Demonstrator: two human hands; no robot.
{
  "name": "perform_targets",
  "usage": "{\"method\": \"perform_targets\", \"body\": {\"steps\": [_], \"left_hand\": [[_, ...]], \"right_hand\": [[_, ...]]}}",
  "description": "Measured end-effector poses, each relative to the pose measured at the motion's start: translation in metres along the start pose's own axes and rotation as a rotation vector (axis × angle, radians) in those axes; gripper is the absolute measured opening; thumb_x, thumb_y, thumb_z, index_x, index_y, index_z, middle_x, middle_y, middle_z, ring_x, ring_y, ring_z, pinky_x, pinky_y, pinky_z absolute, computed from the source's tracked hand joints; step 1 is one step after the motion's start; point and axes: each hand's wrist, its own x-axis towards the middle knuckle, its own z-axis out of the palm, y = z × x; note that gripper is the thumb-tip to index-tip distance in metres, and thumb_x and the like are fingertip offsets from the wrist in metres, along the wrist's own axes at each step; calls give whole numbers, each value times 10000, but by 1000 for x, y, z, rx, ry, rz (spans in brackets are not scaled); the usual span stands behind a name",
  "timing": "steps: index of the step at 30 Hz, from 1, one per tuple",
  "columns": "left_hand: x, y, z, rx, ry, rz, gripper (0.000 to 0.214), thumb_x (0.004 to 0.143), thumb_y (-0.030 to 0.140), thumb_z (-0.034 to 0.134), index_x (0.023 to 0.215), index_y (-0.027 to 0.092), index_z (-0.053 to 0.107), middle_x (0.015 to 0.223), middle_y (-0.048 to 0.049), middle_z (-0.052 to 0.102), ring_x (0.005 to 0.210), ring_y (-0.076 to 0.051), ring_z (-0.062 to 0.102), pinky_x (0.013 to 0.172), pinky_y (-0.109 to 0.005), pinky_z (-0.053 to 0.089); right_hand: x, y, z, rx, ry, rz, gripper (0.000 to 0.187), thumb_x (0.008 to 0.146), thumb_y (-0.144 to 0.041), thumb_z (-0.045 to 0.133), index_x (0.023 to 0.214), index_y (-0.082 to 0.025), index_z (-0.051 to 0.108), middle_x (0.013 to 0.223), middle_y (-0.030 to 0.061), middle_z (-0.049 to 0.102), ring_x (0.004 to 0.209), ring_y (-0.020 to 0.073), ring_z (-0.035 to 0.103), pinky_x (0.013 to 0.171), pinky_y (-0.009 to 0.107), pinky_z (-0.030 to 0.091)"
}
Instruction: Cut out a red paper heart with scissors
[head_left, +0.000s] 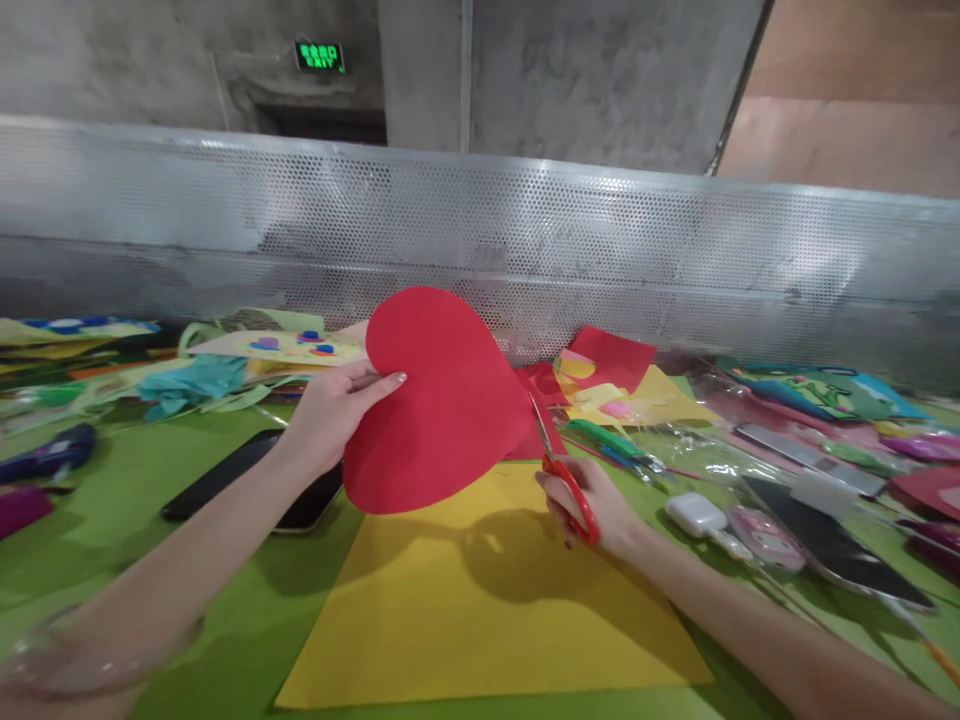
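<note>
Left hand [330, 410] pinching smooth red paper heart [442, 400] above flat yellow sheet [487, 620]; most fingers hidden behind. Right hand [606, 505] gripping red-handled scissors [561, 472], blade tips unclear near heart's point.

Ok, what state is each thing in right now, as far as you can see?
Red heart: unfolded, raised, gripped by the left hand
Scissors: raised in the right hand, blade opening unclear
Yellow sheet: flat on the green tabletop
Black device: lying flat, partly hidden by the left forearm
Right-side phone: screen dark
White earbud case: apparently shut
Exit sign: lit
</note>
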Motion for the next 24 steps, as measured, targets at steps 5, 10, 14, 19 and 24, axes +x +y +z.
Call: {"method": "perform_targets", "body": {"steps": [5, 10, 14, 19, 24], "left_hand": [[1, -1, 0, 3, 16, 12, 274, 640, 281, 774, 890, 193, 704, 922, -47, 745, 845, -202, 686, 820, -325, 529], [0, 0, 1, -1, 34, 24, 262, 638, 279, 774, 872, 185, 704, 901, -43, 748, 827, -199, 687, 824, -330, 526], [-3, 4, 3, -2, 39, 11, 249, 642, 276, 774, 861, 185, 700, 896, -31, 749, 815, -188, 682, 845, -322, 517], [-3, 5, 4, -5, 35, 8, 277, 627, 291, 784, 865, 175, 699, 879, -41, 748, 837, -216, 679, 833, -344, 527], [-2, 5, 3, -4, 49, 3, 233, 631, 284, 785, 826, 183, 706, 837, -21, 749, 806, -191, 676, 788, -305, 535]], "right_hand": [[0, 1, -1, -28, -9, -11, 272, 793, -326, 509, 595, -215, 359, 350, -98, 393, 271, 74, 403, 310, 179, 323], [1, 2, -2, -32, -13, -4, 298, 775, -349, 546, 594, -214, 353, 364, -97, 395, 279, 78, 426, 318, 180, 304], [2, 1, -2, -32, -15, 25, 308, 760, -374, 569, 597, -216, 362, 361, -96, 395, 281, 80, 409, 313, 189, 313], [1, -1, -1, -32, -4, 35, 295, 752, -387, 579, 612, -216, 384, 365, -95, 394, 288, 92, 422, 316, 204, 339], [0, -1, 0, 17, 23, 33, 297, 748, -369, 582, 599, -217, 376, 379, -99, 378, 289, 84, 402, 315, 211, 377]]}}
